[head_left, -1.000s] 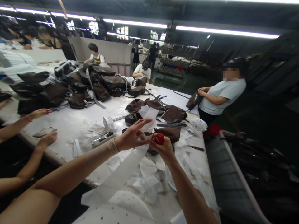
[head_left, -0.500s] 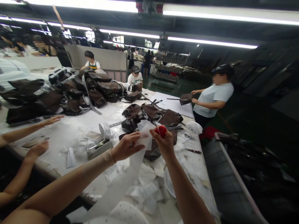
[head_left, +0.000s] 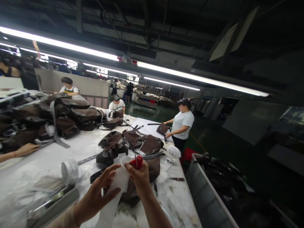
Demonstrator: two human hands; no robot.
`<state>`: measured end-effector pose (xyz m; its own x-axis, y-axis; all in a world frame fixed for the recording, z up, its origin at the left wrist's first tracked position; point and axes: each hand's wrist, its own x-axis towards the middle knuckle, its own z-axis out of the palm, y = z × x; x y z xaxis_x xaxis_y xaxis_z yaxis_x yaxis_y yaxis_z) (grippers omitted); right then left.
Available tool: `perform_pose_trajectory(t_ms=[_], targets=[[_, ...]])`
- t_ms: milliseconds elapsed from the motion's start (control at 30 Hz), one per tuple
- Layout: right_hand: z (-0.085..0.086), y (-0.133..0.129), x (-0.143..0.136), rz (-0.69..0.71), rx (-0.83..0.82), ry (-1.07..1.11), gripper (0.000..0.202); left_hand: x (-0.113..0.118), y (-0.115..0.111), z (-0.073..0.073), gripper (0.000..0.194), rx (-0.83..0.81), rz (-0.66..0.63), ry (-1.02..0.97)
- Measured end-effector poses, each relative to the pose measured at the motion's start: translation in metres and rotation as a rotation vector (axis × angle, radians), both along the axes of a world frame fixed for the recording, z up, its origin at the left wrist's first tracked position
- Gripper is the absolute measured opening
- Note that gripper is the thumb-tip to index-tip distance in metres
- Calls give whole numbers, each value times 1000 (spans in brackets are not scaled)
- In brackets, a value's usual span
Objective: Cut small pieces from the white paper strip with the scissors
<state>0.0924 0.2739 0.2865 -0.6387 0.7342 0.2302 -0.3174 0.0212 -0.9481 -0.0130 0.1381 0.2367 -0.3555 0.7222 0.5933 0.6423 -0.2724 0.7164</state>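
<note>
— Head view: where's the white sheet (head_left: 121, 180)?
— Between both hands, above the table (head_left: 77, 144). The right hand (head_left: 140, 179) grips the red scissors (head_left: 138, 162); the left hand (head_left: 95, 196) is loosely open, contact unclear.
— Handling advice?
— Keep the sheet taut, fingertips away from the scissors.

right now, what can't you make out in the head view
All in the head view:
- lower end of the white strip: cut off by the bottom edge
- most of the grip on the red-handled tool: hidden by the right hand
- separate items in the bin: too dark
</note>
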Motion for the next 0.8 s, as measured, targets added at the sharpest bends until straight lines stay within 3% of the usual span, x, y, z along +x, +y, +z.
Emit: perform_pose_trajectory(t_ms=[67, 133, 233, 333, 467, 600, 700, 800], targets=[[-1, 1, 0, -14, 49, 1, 35, 0, -4, 6, 74, -9, -41, 21], [-2, 2, 0, -20, 92, -2, 34, -1, -8, 17, 75, -8, -89, 120], [-1, 6, 0, -29, 151, -6, 34, -3, -11, 37, 60, -61, -184, 252], [3, 6, 0, -17, 210, -27, 34, -3, -10, 48, 42, -125, -229, 214], [13, 4, 3, 29, 205, -24, 39, -5, -7, 50, 34, -74, -221, 87], [15, 10, 16, 42, 69, -3, 44, -12, -9, 45, 41, -57, -196, -20], [8, 14, 34, 210, -31, -110, 48, -18, -13, 43, 46, -47, -165, -56], [0, 15, 53, 421, -14, -316, 47, -21, -18, 43, 53, -58, -185, -105]])
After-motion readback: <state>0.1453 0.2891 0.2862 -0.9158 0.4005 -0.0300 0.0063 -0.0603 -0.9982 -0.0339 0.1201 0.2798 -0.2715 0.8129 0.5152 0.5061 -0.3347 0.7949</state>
